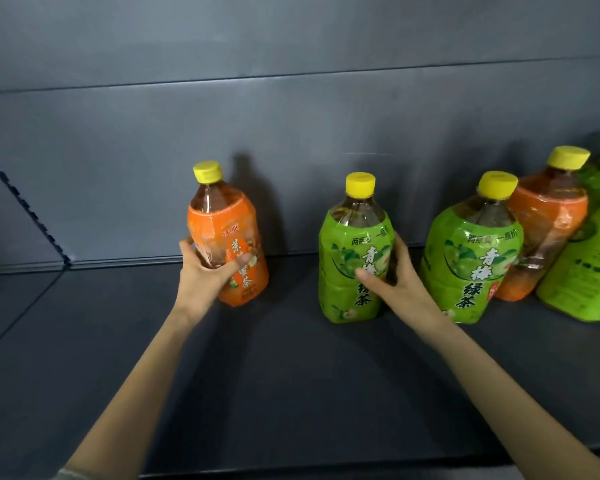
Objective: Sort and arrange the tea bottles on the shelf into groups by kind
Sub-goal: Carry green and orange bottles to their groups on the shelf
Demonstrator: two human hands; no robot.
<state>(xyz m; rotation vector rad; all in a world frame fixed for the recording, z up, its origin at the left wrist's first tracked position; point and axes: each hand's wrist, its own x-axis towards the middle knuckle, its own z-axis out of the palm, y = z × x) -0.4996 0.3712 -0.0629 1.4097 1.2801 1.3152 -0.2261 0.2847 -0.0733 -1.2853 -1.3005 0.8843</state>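
- The dark grey metal shelf deck (291, 393) carries every bottle; both my forearms reach forward across it.
- My left hand (205, 271) is wrapped round the lower body of the orange-labelled plastic tea bottle with a yellow cap (229, 233). Its long axis is near vertical, with the cap leaning slightly left. I cannot tell whether its base rests on the shelf.
- My right hand (392, 275) is clamped on the green-labelled plastic tea bottle with a yellow cap (354, 258), which stands upright.
- The two held bottles are well apart, orange to the left.
- The unsorted cluster lies to the right: a second green-labelled bottle (471, 258), a second orange-labelled bottle (548, 230) behind it, and further green-labelled bottles (582, 268) at the frame edge.
- Judgement: the right hand is nearer this cluster and should serve it.
- The grey back panel (291, 133) closes the shelf.
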